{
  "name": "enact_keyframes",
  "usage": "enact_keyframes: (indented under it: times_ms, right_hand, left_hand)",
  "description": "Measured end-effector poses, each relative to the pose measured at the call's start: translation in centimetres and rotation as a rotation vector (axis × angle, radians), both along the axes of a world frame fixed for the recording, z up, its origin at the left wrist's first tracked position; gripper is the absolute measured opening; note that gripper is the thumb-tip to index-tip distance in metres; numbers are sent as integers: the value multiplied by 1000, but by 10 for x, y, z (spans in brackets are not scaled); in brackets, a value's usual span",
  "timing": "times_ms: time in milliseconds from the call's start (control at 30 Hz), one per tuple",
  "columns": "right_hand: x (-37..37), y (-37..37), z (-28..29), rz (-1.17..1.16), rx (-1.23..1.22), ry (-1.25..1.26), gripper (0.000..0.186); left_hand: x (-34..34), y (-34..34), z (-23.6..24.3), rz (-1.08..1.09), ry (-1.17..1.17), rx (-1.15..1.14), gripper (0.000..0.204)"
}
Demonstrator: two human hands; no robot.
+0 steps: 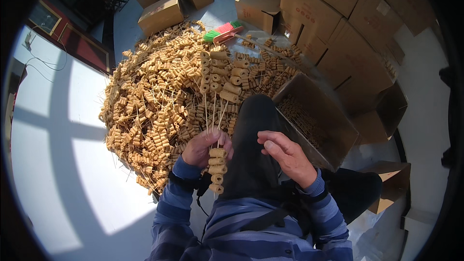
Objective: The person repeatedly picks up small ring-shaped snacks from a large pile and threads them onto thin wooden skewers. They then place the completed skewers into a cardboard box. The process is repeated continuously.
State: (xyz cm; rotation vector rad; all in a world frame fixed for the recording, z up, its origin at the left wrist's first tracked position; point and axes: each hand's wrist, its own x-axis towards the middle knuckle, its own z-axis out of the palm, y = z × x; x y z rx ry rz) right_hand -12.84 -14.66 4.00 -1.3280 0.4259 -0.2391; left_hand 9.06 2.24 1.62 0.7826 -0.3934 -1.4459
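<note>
My left hand point(197, 149) is closed around the thin sticks of several skewers point(231, 93), each threaded with tan, hollow, ridged rolls. Most of these point away from me with their rolls at the far end. One skewer point(217, 169) lies the other way, its rolls hanging below my fingers towards my body. My right hand point(290, 157) is held apart from them over my lap, fingers loosely spread, with nothing in it. A large heap of the same skewers point(150, 101) spreads over the floor just beyond my left hand.
At my right an open cardboard box point(338, 133) has skewers lying inside. Stacked cartons point(309, 14) rise behind it, and more boxes point(162, 14) stand past the heap. A broom with red and green bristles point(223, 32) rests at the heap's far edge.
</note>
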Motion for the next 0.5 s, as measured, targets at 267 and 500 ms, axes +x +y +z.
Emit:
enact_keyframes:
  times_ms: [267, 500]
  right_hand:
    - [32, 5, 15, 248, 494, -3, 40]
    - [15, 6, 18, 30, 459, -173, 29]
  left_hand:
    - [-68, -24, 16, -251, 171, -73, 29]
    - [-85, -28, 9, -334, 272, -17, 23]
